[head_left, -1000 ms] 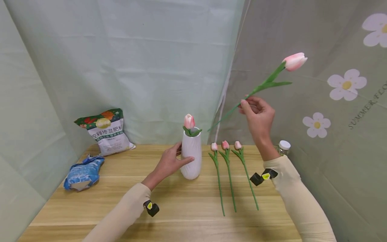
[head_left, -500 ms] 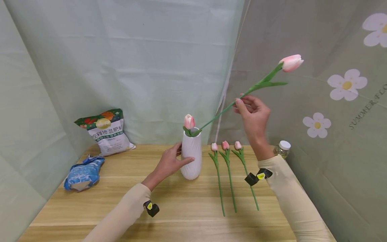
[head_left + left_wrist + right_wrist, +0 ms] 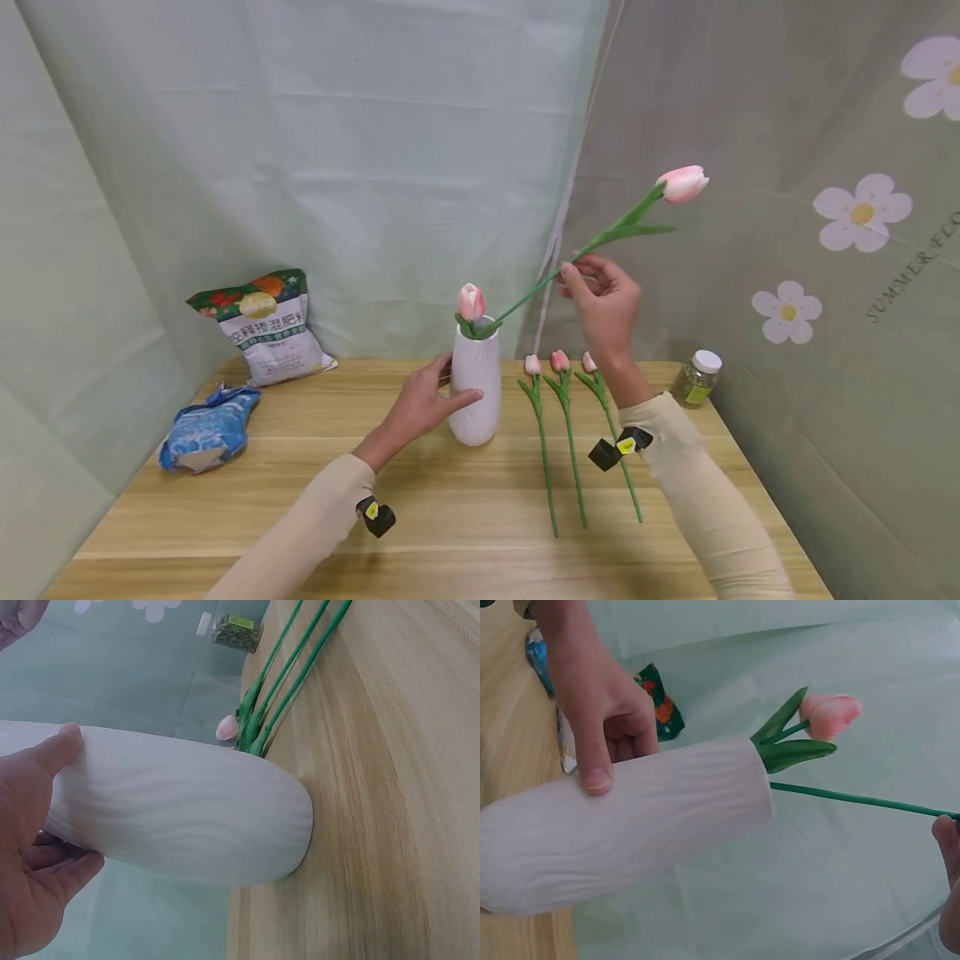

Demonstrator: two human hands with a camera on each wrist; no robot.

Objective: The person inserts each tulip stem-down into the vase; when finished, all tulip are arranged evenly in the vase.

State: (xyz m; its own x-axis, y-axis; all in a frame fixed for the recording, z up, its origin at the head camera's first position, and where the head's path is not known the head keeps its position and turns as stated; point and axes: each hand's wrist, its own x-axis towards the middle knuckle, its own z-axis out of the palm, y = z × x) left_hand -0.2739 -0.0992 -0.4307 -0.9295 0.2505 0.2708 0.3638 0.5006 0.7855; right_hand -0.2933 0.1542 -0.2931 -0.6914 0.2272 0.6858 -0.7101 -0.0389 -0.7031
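A white ribbed vase [image 3: 480,392] stands upright on the wooden table, one pink tulip [image 3: 470,303] in its mouth. My left hand [image 3: 426,402] grips the vase around its side, thumb across the front; the left wrist view shows the thumb and fingers on either side of the vase [image 3: 187,802]. Above and to the right, my right hand [image 3: 606,304] pinches a second pink tulip [image 3: 682,184] by its green stem. That stem [image 3: 855,798] slants down, its lower end inside the vase's mouth in the right wrist view. The bloom points up to the right.
Three pink tulips [image 3: 559,361] lie side by side right of the vase. Beyond them stands a lidded jar [image 3: 697,379]. At the left are a white-and-green fertilizer bag [image 3: 273,333] and a blue bag [image 3: 208,429]. Curtains hang behind the table [image 3: 420,517].
My right hand has moved left and down with the tulip, and its stem end has gone from beside the vase into the mouth. The left hand has stayed on the vase.
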